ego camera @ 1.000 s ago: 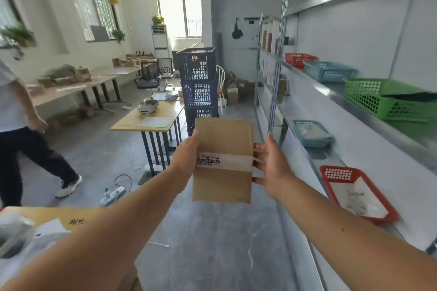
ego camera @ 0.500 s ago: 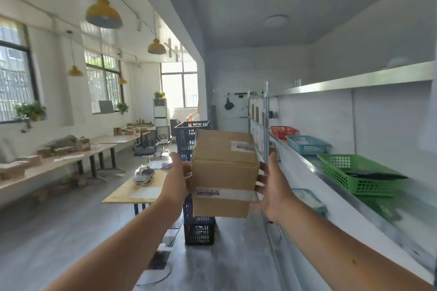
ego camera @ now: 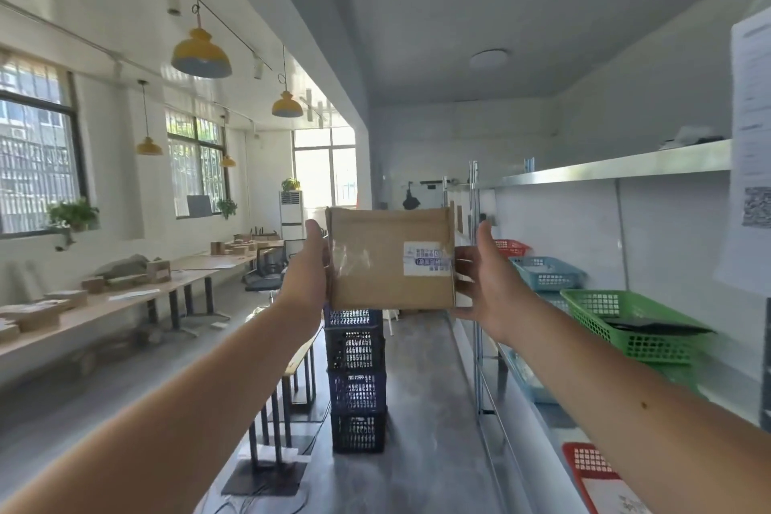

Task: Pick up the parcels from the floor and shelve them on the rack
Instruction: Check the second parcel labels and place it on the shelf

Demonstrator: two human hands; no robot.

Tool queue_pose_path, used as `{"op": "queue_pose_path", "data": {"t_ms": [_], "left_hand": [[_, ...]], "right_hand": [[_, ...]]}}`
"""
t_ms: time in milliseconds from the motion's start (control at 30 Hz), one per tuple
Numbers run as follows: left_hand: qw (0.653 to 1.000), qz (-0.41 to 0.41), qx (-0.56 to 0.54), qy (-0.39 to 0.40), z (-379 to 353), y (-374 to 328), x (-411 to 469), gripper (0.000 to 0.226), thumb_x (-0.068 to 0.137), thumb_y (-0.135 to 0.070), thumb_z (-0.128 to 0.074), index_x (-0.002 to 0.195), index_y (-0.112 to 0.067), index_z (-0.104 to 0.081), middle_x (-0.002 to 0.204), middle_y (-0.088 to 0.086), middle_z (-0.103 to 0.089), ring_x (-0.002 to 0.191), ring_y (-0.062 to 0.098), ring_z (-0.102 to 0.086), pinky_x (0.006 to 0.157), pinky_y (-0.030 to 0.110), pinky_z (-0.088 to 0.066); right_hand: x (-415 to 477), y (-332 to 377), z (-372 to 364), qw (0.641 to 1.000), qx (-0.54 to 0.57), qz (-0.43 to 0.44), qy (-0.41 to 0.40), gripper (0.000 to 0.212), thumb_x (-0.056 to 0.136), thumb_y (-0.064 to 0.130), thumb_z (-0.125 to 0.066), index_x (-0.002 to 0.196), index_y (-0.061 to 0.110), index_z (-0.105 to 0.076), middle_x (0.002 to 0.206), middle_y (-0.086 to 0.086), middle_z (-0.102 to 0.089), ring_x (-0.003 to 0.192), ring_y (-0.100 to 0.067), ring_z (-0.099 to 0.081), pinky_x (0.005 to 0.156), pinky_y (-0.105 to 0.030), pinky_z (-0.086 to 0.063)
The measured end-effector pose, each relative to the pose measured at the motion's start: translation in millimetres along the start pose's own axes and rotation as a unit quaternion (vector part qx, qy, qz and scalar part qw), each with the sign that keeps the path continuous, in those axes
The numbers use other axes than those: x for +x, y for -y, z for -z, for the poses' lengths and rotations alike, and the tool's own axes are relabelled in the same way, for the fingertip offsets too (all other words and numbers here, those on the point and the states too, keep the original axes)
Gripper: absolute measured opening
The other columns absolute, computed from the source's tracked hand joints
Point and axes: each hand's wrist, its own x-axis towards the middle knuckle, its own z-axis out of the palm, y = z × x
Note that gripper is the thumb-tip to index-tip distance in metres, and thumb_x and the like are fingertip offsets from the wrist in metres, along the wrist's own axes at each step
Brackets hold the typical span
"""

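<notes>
I hold a brown cardboard parcel [ego camera: 388, 259] at arm's length in front of me, its flat face with a white label turned toward me. My left hand [ego camera: 306, 267] presses its left side and my right hand [ego camera: 484, 275] presses its right side. The metal rack [ego camera: 617, 165] runs along the wall at the right, with the parcel level with its middle shelf and apart from it.
On the rack sit a green basket [ego camera: 626, 321], a blue basket [ego camera: 546, 271] and red baskets [ego camera: 511, 247]. A stack of dark blue crates [ego camera: 356, 380] stands on the floor ahead, beside a wooden table [ego camera: 300, 355]. Long tables [ego camera: 137, 296] line the left wall.
I have raised the parcel higher and tilted it so its labelled face points at me. My view has tipped upward, showing more ceiling and the upper shelf.
</notes>
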Motion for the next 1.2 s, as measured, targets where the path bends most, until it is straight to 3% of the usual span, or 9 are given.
{"op": "queue_pose_path", "data": {"t_ms": [133,233,300,433,667,767,867,1000,1200], "left_hand": [[0.998,0.003,-0.044,-0.034,-2,-14,-1,0.05,0.106,-0.059,-0.042,0.11,-0.022,-0.074,0.114,0.009,-0.079,0.108,0.029,-0.075,0.1,0.047,-0.057],[0.998,0.009,-0.049,-0.035,-1,-19,-2,0.037,0.096,-0.049,-0.059,0.097,-0.019,-0.08,0.104,0.006,-0.08,0.102,0.033,-0.076,0.09,0.04,-0.055],[0.998,-0.014,-0.03,-0.053,0,-21,-3,0.031,0.08,-0.033,-0.06,0.096,-0.009,-0.074,0.101,0.014,-0.072,0.099,0.036,-0.07,0.087,0.042,-0.05],[0.997,-0.027,-0.044,-0.049,-1,-21,-8,0.038,0.075,-0.032,-0.062,0.102,-0.008,-0.074,0.109,0.018,-0.075,0.102,0.036,-0.071,0.094,0.052,-0.056],[0.995,-0.061,-0.062,-0.043,-1,-14,-17,0.028,0.08,-0.044,-0.07,0.107,-0.04,-0.075,0.123,-0.001,-0.076,0.12,0.028,-0.069,0.106,0.055,-0.053],[0.994,-0.051,-0.088,-0.048,1,-12,-14,0.041,0.097,-0.018,-0.056,0.133,-0.035,-0.067,0.127,0.003,-0.073,0.115,0.027,-0.07,0.085,0.044,-0.061],[0.992,-0.015,-0.109,-0.056,2,-14,-13,0.053,0.099,-0.002,-0.039,0.134,-0.033,-0.063,0.112,0.003,-0.075,0.091,0.023,-0.071,0.059,0.033,-0.056],[0.993,-0.021,-0.088,-0.08,0,-26,-14,0.036,0.109,-0.032,-0.043,0.142,-0.024,-0.054,0.099,0.01,-0.072,0.084,0.027,-0.07,0.07,0.039,-0.058],[0.998,-0.037,-0.009,-0.044,8,-51,-13,0.065,0.103,-0.057,-0.054,0.16,-0.05,-0.022,0.107,0.007,-0.069,0.081,0.032,-0.076,0.054,0.042,-0.063]], "right_hand": [[0,9,1,1.0,-0.01,0.017,0.005,0.084,0.1,0.079,-0.024,0.118,0.009,-0.067,0.103,-0.016,-0.081,0.091,-0.03,-0.077,0.093,-0.048,-0.058],[-3,13,1,1.0,0.002,0.022,0.013,0.071,0.102,0.072,-0.038,0.092,0.006,-0.065,0.077,-0.01,-0.078,0.073,-0.025,-0.078,0.081,-0.044,-0.06],[-7,15,-1,1.0,0.007,0.021,0.021,0.066,0.099,0.069,-0.05,0.082,0.007,-0.065,0.081,-0.013,-0.079,0.079,-0.027,-0.077,0.087,-0.048,-0.062],[-15,20,-7,0.998,0.016,0.036,0.043,0.048,0.096,0.061,-0.062,0.109,0.019,-0.082,0.118,-0.015,-0.079,0.099,-0.031,-0.074,0.099,-0.063,-0.057],[-20,21,-7,0.996,0.034,0.015,0.077,0.033,0.097,0.054,-0.065,0.09,0.031,-0.087,0.097,0.002,-0.082,0.104,-0.028,-0.069,0.098,-0.07,-0.052],[-19,20,-6,0.993,-0.003,0.043,0.106,0.031,0.102,0.043,-0.063,0.084,0.033,-0.087,0.083,0.007,-0.082,0.098,-0.026,-0.068,0.099,-0.066,-0.052],[-17,24,-7,0.989,-0.043,0.093,0.106,0.032,0.102,0.023,-0.06,0.086,0.034,-0.086,0.081,0.009,-0.082,0.092,-0.021,-0.07,0.084,-0.047,-0.056],[-14,35,-5,0.98,-0.03,0.172,0.093,0.021,0.077,0.017,-0.069,0.077,0.029,-0.087,0.086,-0.005,-0.083,0.079,-0.021,-0.076,0.069,-0.032,-0.052],[0,52,6,0.972,-0.034,0.214,0.085,0.037,0.064,0.017,-0.07,0.096,0.018,-0.088,0.096,-0.015,-0.082,0.092,-0.034,-0.075,0.078,-0.038,-0.052]]}}
